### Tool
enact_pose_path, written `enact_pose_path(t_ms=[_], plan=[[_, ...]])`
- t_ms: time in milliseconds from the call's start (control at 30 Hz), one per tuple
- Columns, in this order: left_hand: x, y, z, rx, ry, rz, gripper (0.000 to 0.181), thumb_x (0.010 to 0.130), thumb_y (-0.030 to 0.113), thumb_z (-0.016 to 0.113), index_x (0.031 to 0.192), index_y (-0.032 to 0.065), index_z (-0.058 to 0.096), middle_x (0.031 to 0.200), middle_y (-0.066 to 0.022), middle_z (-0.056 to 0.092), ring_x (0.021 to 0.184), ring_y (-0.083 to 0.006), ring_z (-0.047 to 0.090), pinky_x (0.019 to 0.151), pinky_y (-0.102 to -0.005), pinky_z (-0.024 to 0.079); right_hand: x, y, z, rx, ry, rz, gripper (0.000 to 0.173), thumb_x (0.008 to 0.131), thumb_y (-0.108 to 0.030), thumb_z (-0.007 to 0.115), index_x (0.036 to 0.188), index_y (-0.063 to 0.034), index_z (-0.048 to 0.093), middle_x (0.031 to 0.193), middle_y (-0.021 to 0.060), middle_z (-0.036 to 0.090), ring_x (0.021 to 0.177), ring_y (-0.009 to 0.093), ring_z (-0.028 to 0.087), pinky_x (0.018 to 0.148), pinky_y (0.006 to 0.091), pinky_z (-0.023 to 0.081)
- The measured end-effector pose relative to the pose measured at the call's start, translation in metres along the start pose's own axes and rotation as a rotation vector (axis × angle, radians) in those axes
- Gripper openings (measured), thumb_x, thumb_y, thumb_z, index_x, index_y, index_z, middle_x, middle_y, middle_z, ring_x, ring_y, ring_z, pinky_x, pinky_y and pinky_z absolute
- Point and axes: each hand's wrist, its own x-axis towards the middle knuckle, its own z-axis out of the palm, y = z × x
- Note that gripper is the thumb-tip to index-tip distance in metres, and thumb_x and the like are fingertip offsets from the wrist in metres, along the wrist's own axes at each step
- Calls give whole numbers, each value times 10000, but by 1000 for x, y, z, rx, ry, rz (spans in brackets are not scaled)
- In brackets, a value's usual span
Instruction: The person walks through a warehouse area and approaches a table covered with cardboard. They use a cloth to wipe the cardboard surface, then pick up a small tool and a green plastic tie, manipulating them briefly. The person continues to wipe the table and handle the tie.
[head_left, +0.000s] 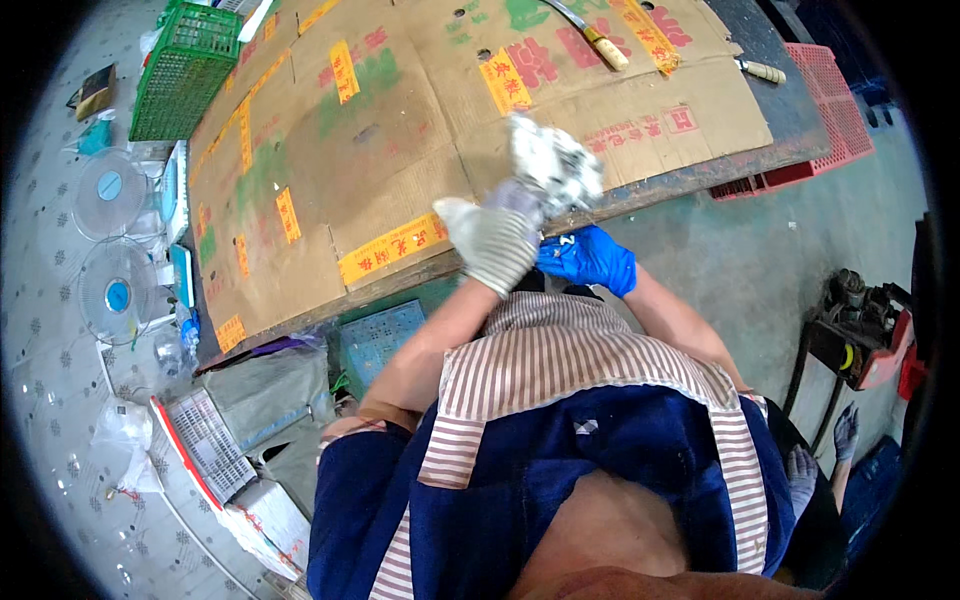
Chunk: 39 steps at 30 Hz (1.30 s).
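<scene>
My left hand wears a white knitted glove. It is closed on a crumpled white and grey rag, blurred, at the front edge of the cardboard-covered table. Low at that edge, just below the rag, is my right hand in a blue rubber glove. Small pale bits show on the blue glove. Its fingertips are partly hidden, so its grip is unclear. Farther back on the cardboard lies a curved blade with a pale handle. Another light-handled tool lies at the cardboard's right edge.
A green plastic crate stands at the table's left end, near two fan grilles. Red crates sit past the right end. At lower right are a red-edged cart and another person's gloved hands.
</scene>
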Motion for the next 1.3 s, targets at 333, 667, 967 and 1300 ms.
enact_pose_path(t_ms=[333, 667, 967, 1300], plan=[[58, 42, -40, -115, 212, 180, 313, 700, 165, 515, 974, 18, 549, 930, -182, 530, 925, -303, 503, 785, -393, 413, -51, -18, -5, 298, 356, 12, 424, 912, -229, 345, 1168, 99, 429, 1142, 284, 484, 1098, 372, 470, 960, 454, 383], [65, 114, -13, -496, -115, 635, 380, 688, 109, 548, 1064, 56, 565, 1047, -171, 532, 1008, -337, 485, 893, -411, 382, -77, 8, -62, 583, 113, -560, 280, 876, -185, 444, 1068, 6, 513, 1059, 204, 552, 951, 317, 557, 803, 413, 485], [66, 97, 45, -675, -323, 1082, 381, 673, 70, 515, 1049, 44, 574, 1045, -203, 518, 975, -360, 486, 871, -406, 386, -159, 116, -2, 423, 552, -1155, 234, 867, -169, 458, 981, 15, 544, 1019, 217, 572, 935, 325, 571, 833, 410, 483], [-44, 79, 219, -615, -1031, 889, 370, 609, 81, 569, 968, -8, 583, 943, -165, 577, 821, -283, 557, 750, -330, 442, -117, 495, 93, 631, 760, -2250, 188, 845, -122, 485, 945, 23, 550, 956, 186, 586, 881, 281, 584, 786, 359, 496]])
